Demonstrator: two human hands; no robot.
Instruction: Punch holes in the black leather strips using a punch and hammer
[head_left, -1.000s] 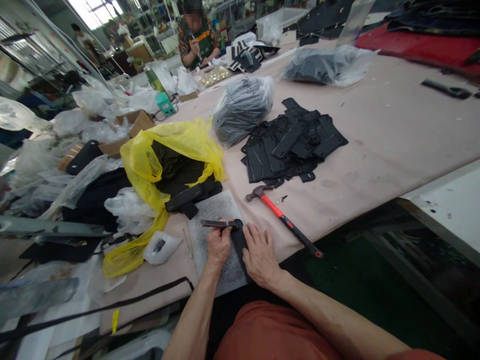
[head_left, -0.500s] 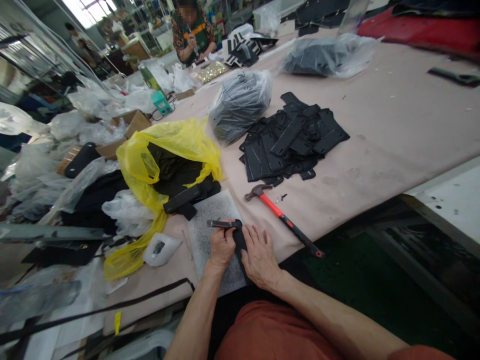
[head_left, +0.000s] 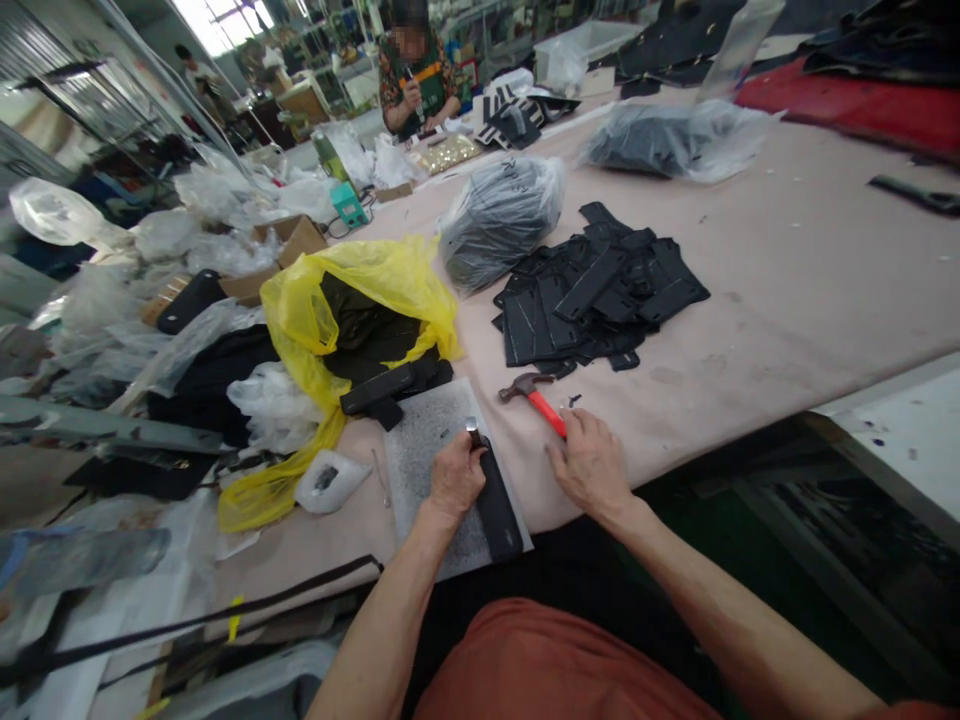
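Note:
My left hand (head_left: 457, 474) is closed around a short metal punch (head_left: 472, 427), its shiny top end pointing up. The punch is over the upper end of a black strap piece (head_left: 499, 505), and its lower tip is hidden by my fingers. The strap lies on a speckled pale board (head_left: 418, 450) in front of me. To the right, my right hand (head_left: 592, 460) wraps round the handle of a claw hammer (head_left: 547, 410) with a red and black grip. The hammer's head rests on the table; the rear of its handle is hidden under my hand.
Beyond the hammer sits a pile of black pieces (head_left: 600, 290). A yellow plastic bag (head_left: 289, 310) with dark contents stands at left, near a clear bag of black pieces (head_left: 502, 215). A small white holder (head_left: 330, 480) is left of the board. A person (head_left: 416, 85) sits across the table.
My right hand has left the strap and moved right onto the hammer handle. The punch in my left hand has turned from lying flat to standing up. The view has shifted slightly.

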